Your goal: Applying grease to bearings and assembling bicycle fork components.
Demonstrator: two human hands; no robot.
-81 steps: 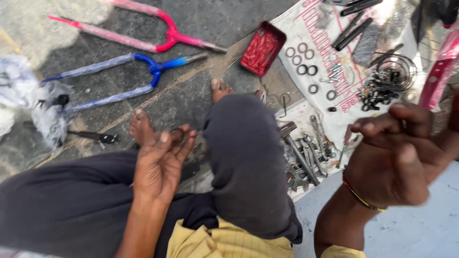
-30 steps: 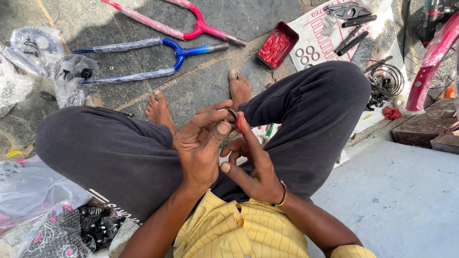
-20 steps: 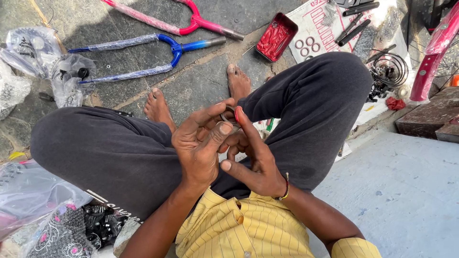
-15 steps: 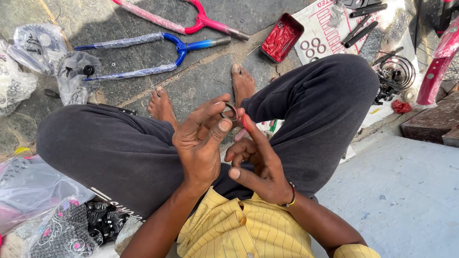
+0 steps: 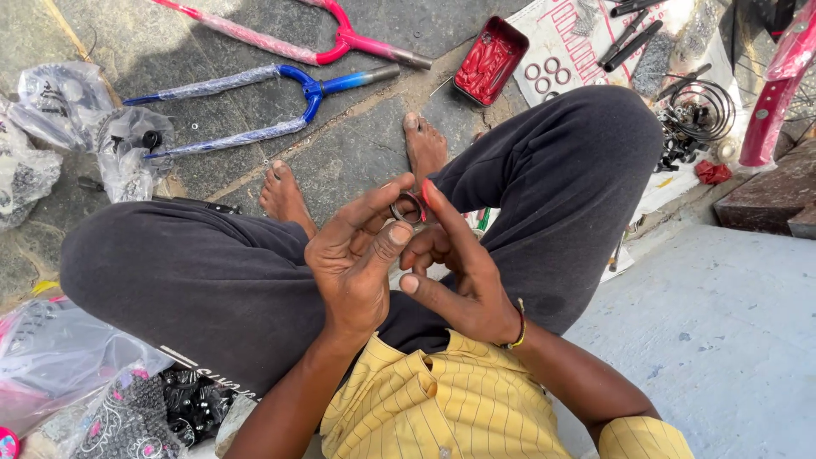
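Head view shows two hands close together above the lap. The left hand (image 5: 357, 263) pinches a small round grey metal ring (image 5: 407, 208) between its fingertips, so its grip is closed on the ring. The right hand (image 5: 455, 272) sits just beside it, fingers half curled, one fingertip touching the ring's right edge. The ring faces up, with its hole toward the camera. A blue bike fork (image 5: 263, 106) and a pink bike fork (image 5: 323, 38) lie far off on the stone floor (image 5: 357, 153).
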